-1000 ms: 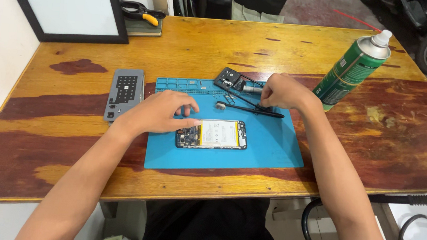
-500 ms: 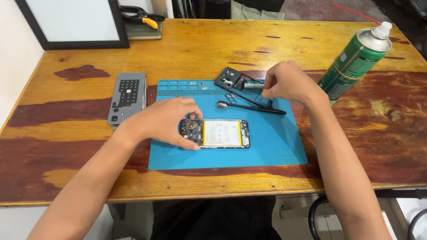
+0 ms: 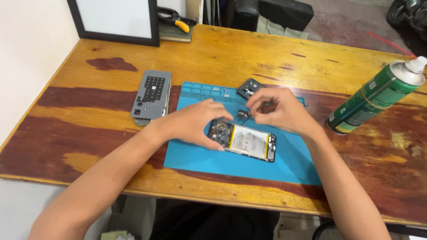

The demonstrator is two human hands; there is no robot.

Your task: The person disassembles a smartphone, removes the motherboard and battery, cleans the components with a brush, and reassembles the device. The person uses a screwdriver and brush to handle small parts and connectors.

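Left hand [image 3: 192,126] grips opened phone [image 3: 245,140] on blue mat [image 3: 190,156]; right hand [image 3: 278,110] pinches small part [image 3: 244,115]. Steadying the phone helps.

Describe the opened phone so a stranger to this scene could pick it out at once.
Start at the wooden table and find the blue work mat near its front edge. The opened phone lies flat at the mat's middle, with the left hand resting on its end. Unlike the grey case lying off the mat, it shows a pale battery and bare circuitry.

Blue mat [image 3: 195,156], green spray can [image 3: 378,97], grey tray [image 3: 152,94].
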